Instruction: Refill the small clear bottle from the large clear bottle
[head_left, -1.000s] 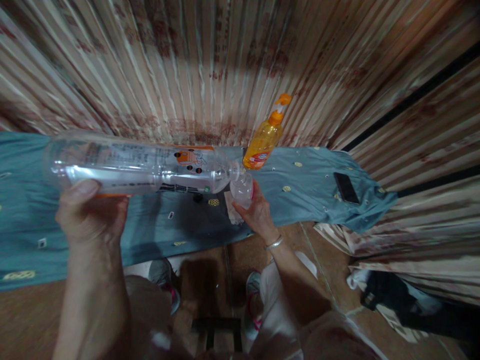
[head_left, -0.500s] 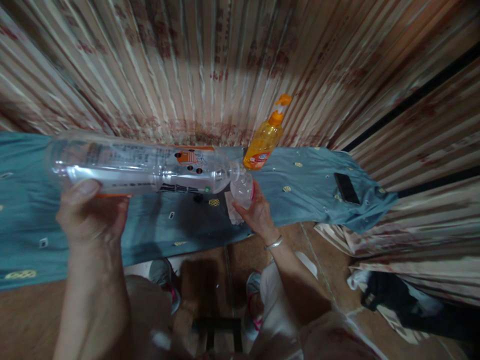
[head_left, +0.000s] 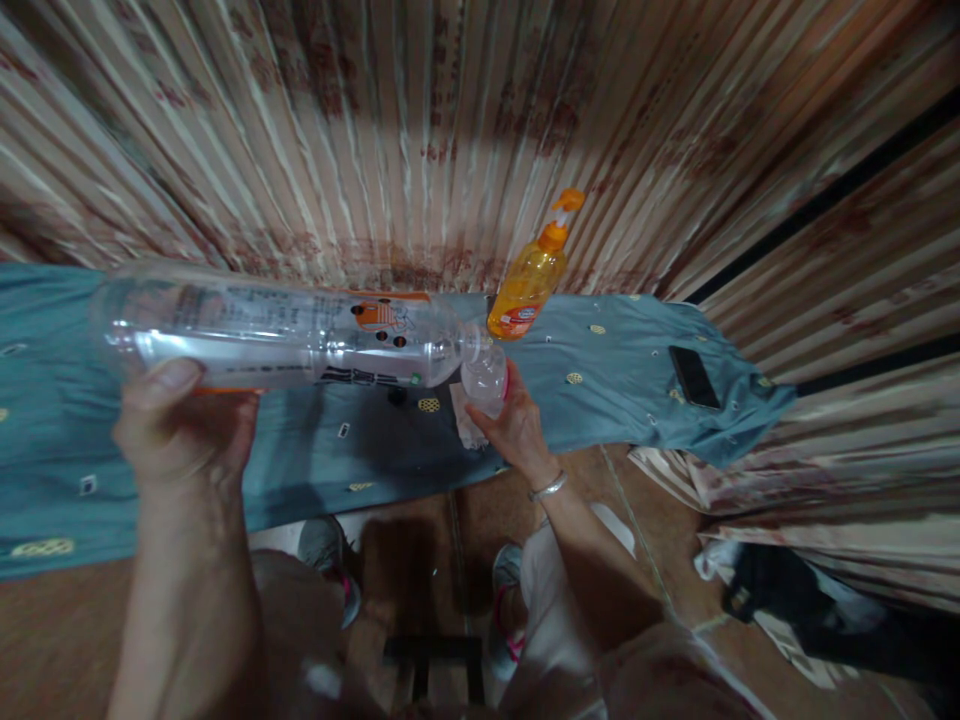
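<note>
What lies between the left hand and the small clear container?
The large clear bottle, held sideways, spans from the left hand to the small container in the head view.

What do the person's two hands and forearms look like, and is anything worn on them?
Both hands are gloveless, and the visible forearms are without sleeves. The right hand has a narrow, shiny silver-coloured bracelet at its wrist. The left hand shows no bracelet or watch.
</note>
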